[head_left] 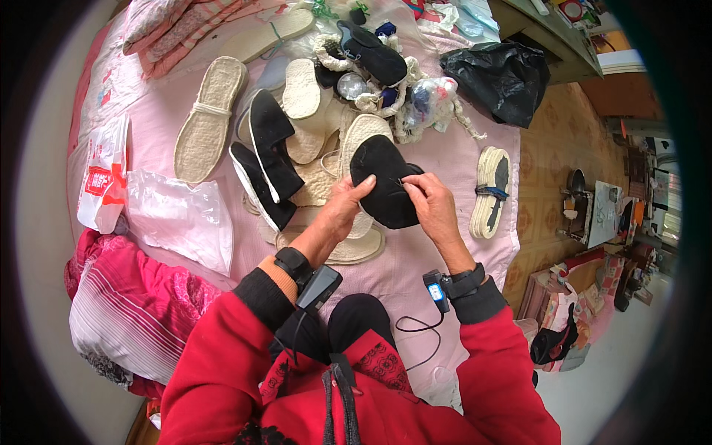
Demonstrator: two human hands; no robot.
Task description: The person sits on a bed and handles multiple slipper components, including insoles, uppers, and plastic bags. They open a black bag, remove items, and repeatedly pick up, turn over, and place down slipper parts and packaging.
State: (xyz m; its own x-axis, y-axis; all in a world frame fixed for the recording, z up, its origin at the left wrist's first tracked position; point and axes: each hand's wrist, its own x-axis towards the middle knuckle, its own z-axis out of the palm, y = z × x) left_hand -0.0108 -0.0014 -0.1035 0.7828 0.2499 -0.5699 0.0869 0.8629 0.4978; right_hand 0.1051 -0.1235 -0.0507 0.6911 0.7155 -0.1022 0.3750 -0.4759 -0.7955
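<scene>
Over a pink sheet (482, 274), a left hand (343, 209) grips the left edge of one black cloth shoe piece (382, 167), thumb on top and fingers curled below. The right hand's (437, 211) thumb and forefinger meet at its right edge; whatever they pinch is too small to tell. The piece's long axis slants from far left to near right; one pale rounded sole (363, 132) shows just beyond its far edge.

To the left lie two black shoes (271, 137) with white edges, slanted likewise. Beyond the hands, one dark shoe (374, 55) rests by pale braided rope (461, 119). Two tied sole bundles (200, 144), one left and one right, point mostly far to near. One black bag (497, 78) sits far right; one red-and-white bag (104, 170) and one clear bag (182, 215) lie left.
</scene>
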